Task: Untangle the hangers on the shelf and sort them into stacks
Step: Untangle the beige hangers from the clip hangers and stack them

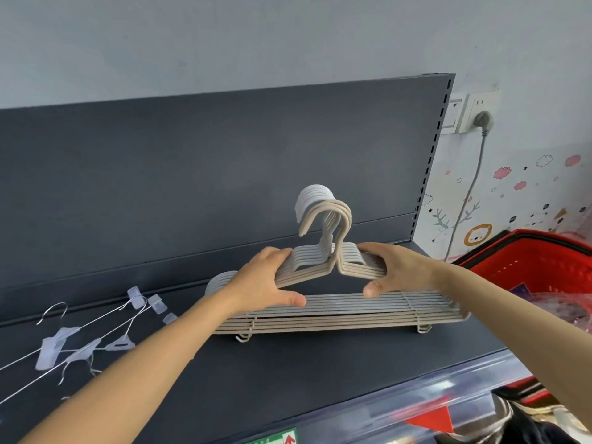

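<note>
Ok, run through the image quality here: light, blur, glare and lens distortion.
Head view: soft, even light with no hard shadows. The stack of plastic hangers, left hand and right hand are sharp. The wide lens stretches the forearms toward the bottom corners. The clear shelf-edge strip at lower right is blurred and shows glare.

We saw smooth matt plastic hangers (pixel 336 310), thin shiny wire hangers (pixel 96 328), and a matt dark shelf (pixel 288 373).
</note>
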{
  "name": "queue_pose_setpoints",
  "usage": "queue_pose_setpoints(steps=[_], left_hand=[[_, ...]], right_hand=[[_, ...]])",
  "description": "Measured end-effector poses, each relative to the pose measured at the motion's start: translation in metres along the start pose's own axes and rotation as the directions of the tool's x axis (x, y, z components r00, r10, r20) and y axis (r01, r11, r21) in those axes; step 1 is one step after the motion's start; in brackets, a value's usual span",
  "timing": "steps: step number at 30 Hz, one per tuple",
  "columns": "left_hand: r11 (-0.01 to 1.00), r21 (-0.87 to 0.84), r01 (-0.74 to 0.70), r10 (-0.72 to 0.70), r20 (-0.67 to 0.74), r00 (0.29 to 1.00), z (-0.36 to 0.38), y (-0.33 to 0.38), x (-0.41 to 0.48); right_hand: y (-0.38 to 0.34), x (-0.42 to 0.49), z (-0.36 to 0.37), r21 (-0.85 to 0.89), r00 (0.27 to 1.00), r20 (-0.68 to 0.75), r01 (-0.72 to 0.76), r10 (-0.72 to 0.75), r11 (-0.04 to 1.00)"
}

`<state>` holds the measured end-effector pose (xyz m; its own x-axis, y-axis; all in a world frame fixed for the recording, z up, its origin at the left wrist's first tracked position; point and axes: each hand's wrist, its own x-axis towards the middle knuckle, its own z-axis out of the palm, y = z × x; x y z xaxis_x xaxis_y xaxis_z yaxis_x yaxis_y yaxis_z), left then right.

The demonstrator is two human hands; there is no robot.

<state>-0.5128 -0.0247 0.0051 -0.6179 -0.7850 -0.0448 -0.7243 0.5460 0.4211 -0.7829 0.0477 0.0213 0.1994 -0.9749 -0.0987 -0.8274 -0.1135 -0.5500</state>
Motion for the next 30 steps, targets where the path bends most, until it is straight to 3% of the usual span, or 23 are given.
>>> queue_pose_setpoints(steps=[16, 30], left_hand=[[0.98, -0.162, 0.117, -0.114, 0.028, 0.993, -0.005, 0.004, 0.001], [0.96, -0.241, 0.14, -0.151, -0.028, 0.988, -0.017, 0.022, -0.033]], right_hand=[[0.006, 0.01, -0.001, -0.04, 0.998, -0.04, 0.054, -0.056, 0.998], [-0.007, 0.007, -0.015, 0.046, 0.989, 0.0, 0.147, -0.147, 0.988]])
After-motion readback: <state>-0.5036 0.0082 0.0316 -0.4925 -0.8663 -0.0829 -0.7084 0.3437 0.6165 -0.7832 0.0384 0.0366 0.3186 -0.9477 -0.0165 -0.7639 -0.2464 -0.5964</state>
